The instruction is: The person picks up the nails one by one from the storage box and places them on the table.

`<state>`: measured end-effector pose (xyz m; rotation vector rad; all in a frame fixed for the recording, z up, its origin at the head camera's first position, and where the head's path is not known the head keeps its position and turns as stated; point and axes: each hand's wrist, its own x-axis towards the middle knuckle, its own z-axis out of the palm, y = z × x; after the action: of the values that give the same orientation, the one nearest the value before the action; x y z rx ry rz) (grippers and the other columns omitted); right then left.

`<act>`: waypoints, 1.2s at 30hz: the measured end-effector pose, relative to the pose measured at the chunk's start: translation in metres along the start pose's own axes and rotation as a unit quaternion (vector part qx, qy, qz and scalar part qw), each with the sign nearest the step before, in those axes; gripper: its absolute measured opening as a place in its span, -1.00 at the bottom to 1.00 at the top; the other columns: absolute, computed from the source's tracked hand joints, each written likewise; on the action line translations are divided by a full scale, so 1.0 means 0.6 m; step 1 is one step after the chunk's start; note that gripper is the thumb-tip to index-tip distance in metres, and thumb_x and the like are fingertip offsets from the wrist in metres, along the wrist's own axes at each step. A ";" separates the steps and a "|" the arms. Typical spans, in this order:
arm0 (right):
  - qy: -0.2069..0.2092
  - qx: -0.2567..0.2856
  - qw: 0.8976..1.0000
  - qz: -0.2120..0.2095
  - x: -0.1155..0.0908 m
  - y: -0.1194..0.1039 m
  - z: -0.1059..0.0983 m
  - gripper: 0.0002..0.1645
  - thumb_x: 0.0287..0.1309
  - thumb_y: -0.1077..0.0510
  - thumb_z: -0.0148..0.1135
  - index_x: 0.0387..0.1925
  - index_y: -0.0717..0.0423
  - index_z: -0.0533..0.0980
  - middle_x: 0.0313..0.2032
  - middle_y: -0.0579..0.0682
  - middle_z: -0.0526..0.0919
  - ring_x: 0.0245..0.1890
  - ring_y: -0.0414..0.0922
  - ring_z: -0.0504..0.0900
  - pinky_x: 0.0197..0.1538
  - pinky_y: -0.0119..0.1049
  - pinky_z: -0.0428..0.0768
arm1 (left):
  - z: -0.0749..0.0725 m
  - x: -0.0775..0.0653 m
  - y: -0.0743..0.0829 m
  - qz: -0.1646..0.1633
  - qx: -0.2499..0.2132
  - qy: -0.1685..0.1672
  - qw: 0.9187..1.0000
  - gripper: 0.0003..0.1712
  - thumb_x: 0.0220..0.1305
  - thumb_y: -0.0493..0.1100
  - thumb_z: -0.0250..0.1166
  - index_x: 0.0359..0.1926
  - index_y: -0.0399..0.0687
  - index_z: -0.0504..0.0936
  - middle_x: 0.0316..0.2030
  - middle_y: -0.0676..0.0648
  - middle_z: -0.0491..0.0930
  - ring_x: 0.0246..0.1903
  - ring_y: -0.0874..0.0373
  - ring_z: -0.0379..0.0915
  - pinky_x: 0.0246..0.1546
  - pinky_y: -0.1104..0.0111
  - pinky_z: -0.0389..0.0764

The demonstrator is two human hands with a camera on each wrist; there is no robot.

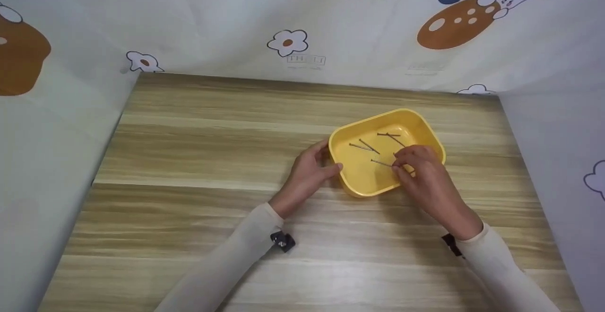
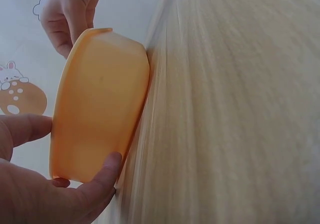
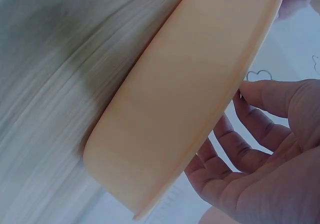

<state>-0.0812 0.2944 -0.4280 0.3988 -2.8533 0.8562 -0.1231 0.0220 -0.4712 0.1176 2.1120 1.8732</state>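
A yellow plastic container, oblong with rounded corners, stands on the table. My left hand grips its left end, thumb at the rim and fingers against the outer wall; the left wrist view shows these fingers on the side. Several thin, dark metal nails lie loose on the container's floor, among them a crossed pair. Over the right part, my right hand reaches in with thumb and forefinger together at the end of one nail. In the right wrist view the container's wall hides that pinch.
The wood-grain table extends around the container on all sides. Behind it hangs a pale printed cloth with flowers and rabbits, and similar cloth borders both sides. Small black devices sit at both wrists.
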 end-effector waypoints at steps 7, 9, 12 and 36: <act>0.007 0.007 1.000 -0.016 -0.020 -0.005 -0.002 -0.91 0.32 0.39 0.50 -0.29 0.18 0.76 0.02 0.07 0.78 0.14 0.06 0.60 0.05 -0.17 0.58 | -0.003 -0.001 -0.002 0.011 -0.004 -0.006 1.000 -0.15 0.39 -0.27 0.47 0.61 -0.30 0.37 0.40 -0.19 0.59 0.35 -0.02 0.50 0.50 0.13 0.47; 0.005 0.011 1.000 -0.014 -0.025 -0.006 -0.003 -0.91 0.32 0.39 0.50 -0.28 0.17 0.76 0.02 0.07 0.78 0.15 0.06 0.60 0.08 -0.19 0.56 | -0.003 -0.001 -0.002 0.008 -0.002 -0.007 1.000 -0.15 0.39 -0.27 0.47 0.62 -0.29 0.37 0.42 -0.18 0.58 0.37 -0.01 0.49 0.50 0.14 0.47; -0.003 0.021 1.000 -0.002 -0.032 -0.009 -0.004 -0.92 0.32 0.38 0.51 -0.28 0.18 0.76 0.03 0.07 0.77 0.16 0.05 0.60 0.10 -0.19 0.55 | -0.003 0.000 -0.002 0.005 0.001 -0.006 1.000 -0.14 0.39 -0.26 0.47 0.62 -0.28 0.37 0.44 -0.17 0.57 0.39 -0.01 0.48 0.52 0.14 0.45; 0.032 0.027 0.998 -0.053 -0.090 -0.035 -0.003 -0.72 0.10 0.46 0.63 -0.27 0.07 0.78 -0.08 -0.14 0.75 0.06 -0.12 0.58 0.23 -0.61 0.40 | -0.002 0.002 -0.003 0.005 -0.016 -0.008 1.000 -0.14 0.37 -0.30 0.48 0.61 -0.29 0.37 0.44 -0.21 0.57 0.43 -0.03 0.48 0.53 0.16 0.45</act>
<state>-0.0234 0.2901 -0.4269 0.5158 -2.7290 0.9097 -0.1244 0.0207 -0.4729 0.1362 2.0726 1.9052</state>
